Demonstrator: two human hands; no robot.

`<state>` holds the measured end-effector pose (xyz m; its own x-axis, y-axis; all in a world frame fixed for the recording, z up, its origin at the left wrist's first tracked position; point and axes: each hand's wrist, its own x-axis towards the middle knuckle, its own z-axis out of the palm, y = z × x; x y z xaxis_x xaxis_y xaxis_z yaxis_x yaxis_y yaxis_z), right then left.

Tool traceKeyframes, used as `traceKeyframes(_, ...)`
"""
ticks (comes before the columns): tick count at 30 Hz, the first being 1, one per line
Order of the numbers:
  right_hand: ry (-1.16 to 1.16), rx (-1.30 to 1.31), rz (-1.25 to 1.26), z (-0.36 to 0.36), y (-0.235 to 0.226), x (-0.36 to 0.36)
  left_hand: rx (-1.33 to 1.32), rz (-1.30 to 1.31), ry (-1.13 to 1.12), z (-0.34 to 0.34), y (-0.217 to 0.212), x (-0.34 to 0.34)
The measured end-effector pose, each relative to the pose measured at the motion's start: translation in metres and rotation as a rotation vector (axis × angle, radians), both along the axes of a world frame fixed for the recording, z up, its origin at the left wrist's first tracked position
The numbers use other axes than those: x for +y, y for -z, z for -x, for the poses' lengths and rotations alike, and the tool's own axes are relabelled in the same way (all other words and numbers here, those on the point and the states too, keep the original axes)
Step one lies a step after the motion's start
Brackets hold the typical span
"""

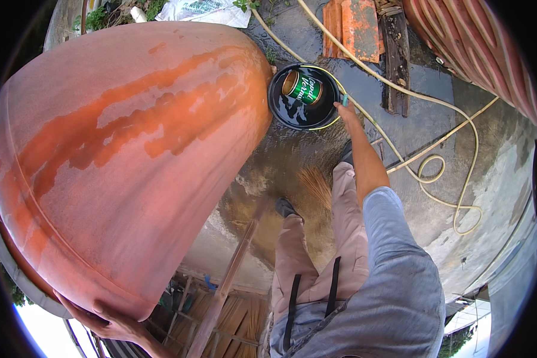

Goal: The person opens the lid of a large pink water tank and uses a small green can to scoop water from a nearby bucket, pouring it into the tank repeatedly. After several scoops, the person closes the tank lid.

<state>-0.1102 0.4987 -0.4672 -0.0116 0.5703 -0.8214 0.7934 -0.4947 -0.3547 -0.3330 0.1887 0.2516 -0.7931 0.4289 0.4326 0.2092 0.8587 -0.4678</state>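
A tall reddish clay jar (pixel 161 173) with darker wet streaks fills the left of the view. My left hand (pixel 104 325) is at its upper edge, thumb on the outer wall and fingers reaching over the rim. On my right, my outstretched right hand (pixel 343 110) is closed on the handle of a black bucket (pixel 274 104) by the jar's foot. Inside the bucket is dark, shiny water with a green can (pixel 306 89) lying tilted in it. The handle's grip shows teal beside my fingers.
A pale hose (pixel 435 101) loops over the wet concrete. Stacked orange roof tiles (pixel 359 27) and a dark wooden plank (pixel 395 65) lie beyond the bucket. A stick broom (pixel 316 182) is by my feet. A ridged reddish jar (pixel 480 48) stands far right; a wooden pole (pixel 235 262) slants beside me.
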Motion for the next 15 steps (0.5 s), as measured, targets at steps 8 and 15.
traceKeyframes(8, 0.342, 0.315, 0.14, 0.054, -0.092, -0.056, 0.021, -0.082, -0.012, -0.013, -0.005, -0.003)
traceKeyframes(15, 0.123, 0.014, 0.106, 0.083, -0.169, -0.085, -0.131, -0.159, 0.181, -0.003, 0.0, 0.009)
